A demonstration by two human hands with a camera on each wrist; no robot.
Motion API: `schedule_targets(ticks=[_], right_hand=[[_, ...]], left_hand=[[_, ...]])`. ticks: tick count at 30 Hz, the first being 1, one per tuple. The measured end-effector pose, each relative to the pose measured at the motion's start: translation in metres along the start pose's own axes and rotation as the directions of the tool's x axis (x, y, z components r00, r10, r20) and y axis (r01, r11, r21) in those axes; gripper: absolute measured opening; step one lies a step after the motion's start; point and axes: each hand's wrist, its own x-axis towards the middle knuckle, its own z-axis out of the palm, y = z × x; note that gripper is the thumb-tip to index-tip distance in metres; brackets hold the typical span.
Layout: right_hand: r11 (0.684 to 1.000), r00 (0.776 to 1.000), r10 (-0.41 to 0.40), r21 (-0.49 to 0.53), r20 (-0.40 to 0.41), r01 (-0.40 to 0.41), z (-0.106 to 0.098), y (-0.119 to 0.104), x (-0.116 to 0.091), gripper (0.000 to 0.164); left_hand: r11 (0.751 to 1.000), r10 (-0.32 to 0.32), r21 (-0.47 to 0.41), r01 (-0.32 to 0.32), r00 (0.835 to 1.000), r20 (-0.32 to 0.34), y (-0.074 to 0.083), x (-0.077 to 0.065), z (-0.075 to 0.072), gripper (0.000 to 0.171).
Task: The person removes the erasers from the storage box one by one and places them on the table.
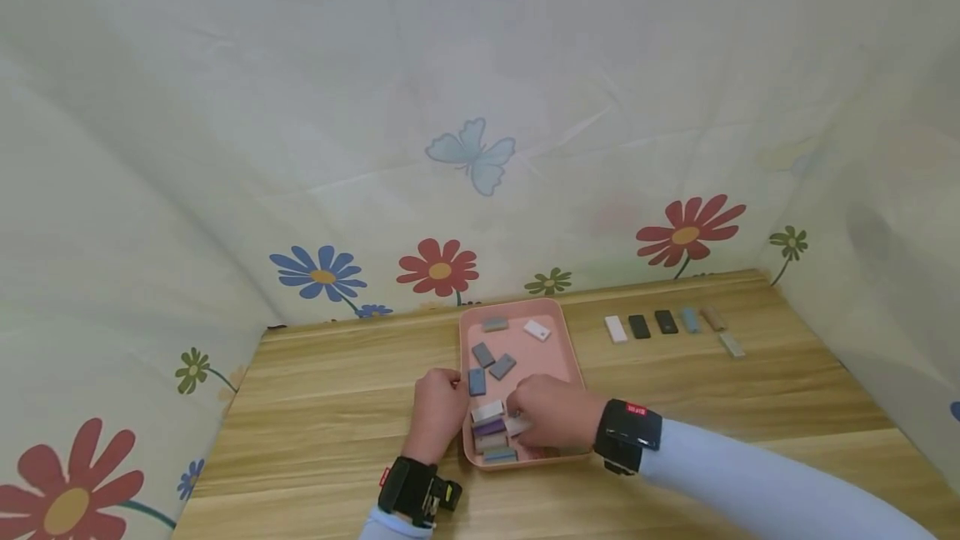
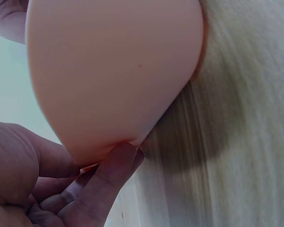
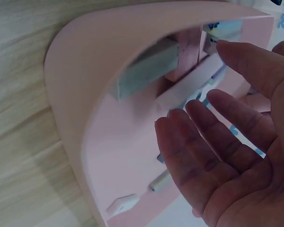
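Note:
My left hand (image 1: 437,408) is at the left side of a shallow pink tray (image 1: 572,348). In the left wrist view, its thumb and fingers pinch the tray's rim. My right hand (image 1: 557,412) reaches into the near right part of the tray. Its fingers are extended and spread from the thumb in the right wrist view, beside a pale block (image 3: 191,85); no grip on it is visible. Close by, a white block (image 1: 487,412), a purple block (image 1: 489,427) and a beige block (image 1: 491,442) lie in a row. A pale green block (image 3: 149,71) rests near the tray wall.
Farther up the tray are a blue block (image 1: 477,382), grey blocks (image 1: 502,367) and a white block (image 1: 537,330). Right of the tray, several blocks stand on the wooden table (image 1: 337,390), among them a black one (image 1: 666,322). A flowered curtain (image 1: 375,190) hangs behind.

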Motion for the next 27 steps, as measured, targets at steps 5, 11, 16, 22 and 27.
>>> schedule_targets(ticks=[5,11,16,22,27], right_hand=[[0.999,0.999,-0.023,-0.046,-0.024,0.022,0.005,0.001,0.003,0.014],[0.996,1.000,-0.020,-0.090,-0.020,0.019,0.007,0.001,0.006,0.015],[0.995,1.000,0.012,-0.095,0.009,-0.012,0.005,-0.002,0.008,0.020],[0.994,1.000,0.000,-0.105,0.003,0.000,0.011,-0.001,0.012,0.021],[0.992,1.000,0.000,-0.129,-0.017,-0.002,0.016,-0.002,0.014,0.021]], left_hand=[[1.000,-0.008,-0.008,0.009,1.000,0.012,0.001,-0.001,0.000,0.021],[1.000,-0.001,-0.008,0.001,1.000,0.005,0.003,-0.003,-0.001,0.021],[1.000,-0.010,-0.008,0.010,1.000,0.002,0.003,-0.003,-0.001,0.020],[0.999,-0.024,-0.020,0.025,1.000,0.019,0.003,-0.001,-0.001,0.020],[1.000,-0.004,-0.020,0.005,1.000,0.010,0.004,-0.001,-0.002,0.020]])
